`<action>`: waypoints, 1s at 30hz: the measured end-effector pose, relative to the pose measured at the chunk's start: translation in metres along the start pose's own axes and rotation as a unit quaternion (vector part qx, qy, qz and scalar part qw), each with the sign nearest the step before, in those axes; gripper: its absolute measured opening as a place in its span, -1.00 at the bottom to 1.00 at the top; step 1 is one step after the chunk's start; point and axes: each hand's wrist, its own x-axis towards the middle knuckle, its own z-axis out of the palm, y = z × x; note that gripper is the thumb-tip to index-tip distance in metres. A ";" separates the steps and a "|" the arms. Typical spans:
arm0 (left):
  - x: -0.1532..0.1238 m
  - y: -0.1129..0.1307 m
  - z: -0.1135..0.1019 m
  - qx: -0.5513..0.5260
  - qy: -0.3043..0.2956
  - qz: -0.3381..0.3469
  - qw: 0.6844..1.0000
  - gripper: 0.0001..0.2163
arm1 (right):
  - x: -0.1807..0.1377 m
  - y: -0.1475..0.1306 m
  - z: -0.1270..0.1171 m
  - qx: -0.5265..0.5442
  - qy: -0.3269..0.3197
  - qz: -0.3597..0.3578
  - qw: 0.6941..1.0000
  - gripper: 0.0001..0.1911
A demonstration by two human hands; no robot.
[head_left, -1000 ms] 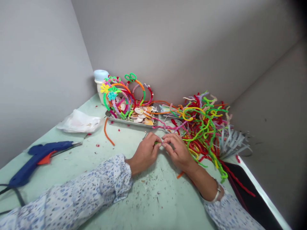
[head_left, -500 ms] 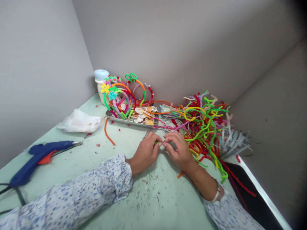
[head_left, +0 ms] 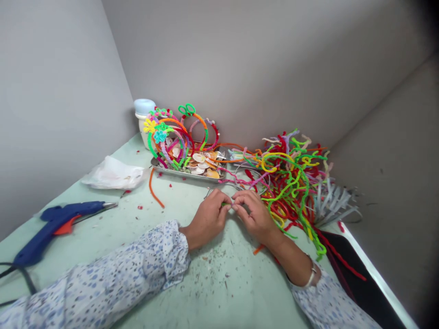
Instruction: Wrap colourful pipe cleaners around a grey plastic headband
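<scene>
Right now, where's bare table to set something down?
Free: the patch between the glue gun, the orange pipe cleaner and the left hand; also the near table between both sleeves. Crowded: the pipe cleaner pile beside the right hand, and the tray.

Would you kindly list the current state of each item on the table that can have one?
left hand: pinching a green pipe cleaner
right hand: pinching the same piece
glue gun: lying on its side, untouched
pipe cleaner pile: loose, tangled
metal tray: holding finished headbands
white jar: upright, lidded
plastic bag: crumpled
</scene>
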 end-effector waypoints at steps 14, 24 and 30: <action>0.000 0.003 -0.001 -0.009 0.004 0.006 1.000 -0.91 | 0.000 0.000 -0.001 0.005 0.026 0.007 1.000 -0.97; -0.001 0.002 0.000 -0.005 -0.001 0.009 1.000 -0.91 | 0.000 0.000 -0.002 0.023 -0.001 0.012 1.000 -0.93; -0.001 0.002 0.000 -0.008 0.000 0.009 1.000 -0.91 | 0.001 0.000 -0.002 0.024 -0.003 0.011 1.000 -0.92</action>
